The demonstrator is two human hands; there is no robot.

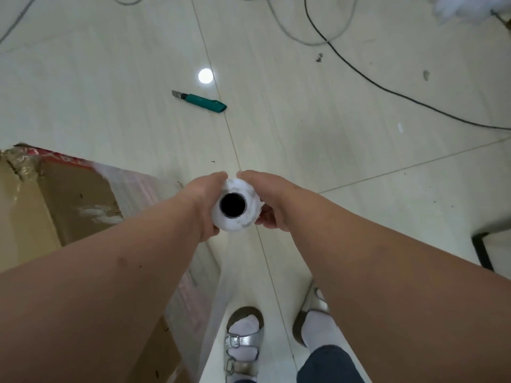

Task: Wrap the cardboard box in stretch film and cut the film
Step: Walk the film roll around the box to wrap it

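Note:
I look straight down the hollow core of a white stretch film roll, held upright in front of me. My left hand grips its left side and my right hand grips its right side. A sheet of clear film runs from the roll down and back to the brown cardboard box at my left, whose near side is covered in film. A green utility knife with its blade out lies on the floor beyond the roll, untouched.
The floor is pale tile. Black and grey cables loop across the far right. A dark furniture leg stands at the right edge. My feet in socks and sandals are below the roll.

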